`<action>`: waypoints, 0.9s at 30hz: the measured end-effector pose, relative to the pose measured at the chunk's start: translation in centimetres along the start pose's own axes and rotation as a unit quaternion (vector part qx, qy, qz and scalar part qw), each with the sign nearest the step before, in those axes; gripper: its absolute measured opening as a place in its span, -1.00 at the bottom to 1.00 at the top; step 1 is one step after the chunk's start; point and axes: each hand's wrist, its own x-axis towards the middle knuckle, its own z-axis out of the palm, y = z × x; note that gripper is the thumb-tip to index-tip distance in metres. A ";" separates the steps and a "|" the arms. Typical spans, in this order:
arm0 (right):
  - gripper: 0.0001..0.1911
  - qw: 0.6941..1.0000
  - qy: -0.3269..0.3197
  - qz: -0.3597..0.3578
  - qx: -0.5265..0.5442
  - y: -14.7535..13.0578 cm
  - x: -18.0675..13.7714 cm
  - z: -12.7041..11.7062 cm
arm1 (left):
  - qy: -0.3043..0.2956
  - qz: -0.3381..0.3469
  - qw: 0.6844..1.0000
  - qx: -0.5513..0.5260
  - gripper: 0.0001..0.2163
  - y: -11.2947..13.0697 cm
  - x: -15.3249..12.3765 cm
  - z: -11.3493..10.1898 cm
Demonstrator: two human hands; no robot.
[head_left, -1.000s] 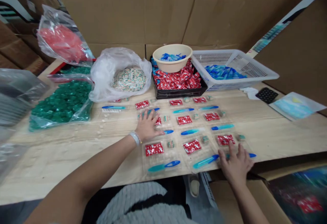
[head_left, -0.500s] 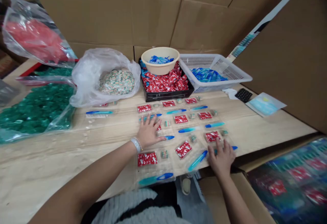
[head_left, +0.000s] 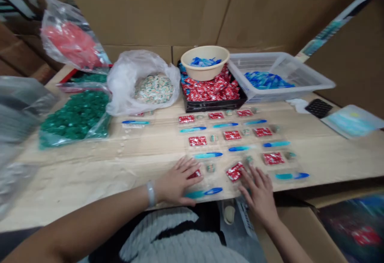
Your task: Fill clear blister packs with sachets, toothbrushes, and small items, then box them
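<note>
Clear plastic packs lie in rows on the wooden table, each showing a red-and-white packet, a small striped piece and a blue stick-like item. My left hand (head_left: 180, 180) lies flat with fingers spread, partly over a red packet (head_left: 195, 174) in the front-left pack. Its blue item (head_left: 204, 193) shows beside my thumb. My right hand (head_left: 258, 191) rests with fingers apart on the front middle pack, touching near its tilted red packet (head_left: 235, 171); that pack's blue item is hidden under the hand. To the right lies another pack with a red packet (head_left: 273, 158) and a blue item (head_left: 292, 176).
Along the back stand a white bag of small striped pieces (head_left: 154, 89), a black tray of red packets (head_left: 216, 105), a cream bowl (head_left: 205, 71) and a clear bin (head_left: 285, 93). A bag of green pieces (head_left: 76, 115) lies left. An open carton (head_left: 300, 231) sits below, right.
My left hand has moved nearer the table's front edge, onto the front-left pack. My right hand has shifted from the front-right pack to the front middle one. The view has turned left.
</note>
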 end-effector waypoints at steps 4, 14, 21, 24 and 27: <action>-0.46 0.998 0.050 0.027 0.014 0.9 1.1 1.0 | 0.032 -0.040 0.999 0.004 -0.29 0.1 0.8 -0.3; -0.58 0.919 -0.088 -0.306 0.233 -20.6 17.9 -0.3 | 0.081 -0.307 0.944 0.085 -0.50 -0.6 -22.7 1.3; -0.59 0.857 -0.208 -0.447 0.154 -27.6 20.4 3.4 | 0.111 -0.240 0.964 -0.004 -0.54 -1.3 -23.0 0.7; -0.60 0.864 -0.204 -0.438 0.141 -24.3 20.7 2.8 | 0.137 -0.203 0.969 -0.029 -0.52 -4.3 -23.3 -1.1; -0.75 0.884 -0.170 -0.403 0.163 -25.5 23.0 2.1 | 0.211 -0.304 0.929 -0.007 -0.53 -7.5 -24.6 -2.3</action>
